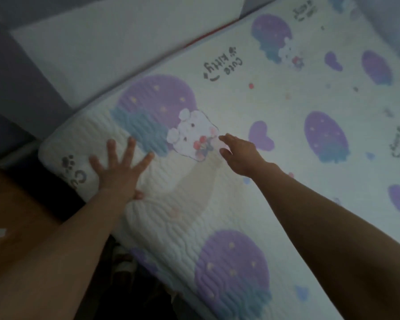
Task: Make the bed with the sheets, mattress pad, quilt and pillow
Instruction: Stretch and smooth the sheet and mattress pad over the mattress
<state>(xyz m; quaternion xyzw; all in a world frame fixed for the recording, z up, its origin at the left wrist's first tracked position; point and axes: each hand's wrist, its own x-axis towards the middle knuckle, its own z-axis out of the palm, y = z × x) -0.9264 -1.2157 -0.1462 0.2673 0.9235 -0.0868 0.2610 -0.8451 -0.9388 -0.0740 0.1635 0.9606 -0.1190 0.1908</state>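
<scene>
A white quilted mattress pad (275, 107) printed with purple blobs, hearts, small cartoon animals and "Cute Kitty" lettering lies spread over the bed. My left hand (119, 172) lies flat on it near the bed's corner, fingers spread wide. My right hand (239, 153) reaches further in, fingers extended, fingertips touching the pad beside a cartoon animal print. Neither hand holds anything. The pad wraps over the mattress edge at the lower left.
A pale wall or headboard panel (106, 42) runs along the far side of the bed. Brown wooden floor (16, 204) lies at the left. Dark space (129, 285) shows under the bed's near edge. A grey fabric shape (393, 26) sits at the top right.
</scene>
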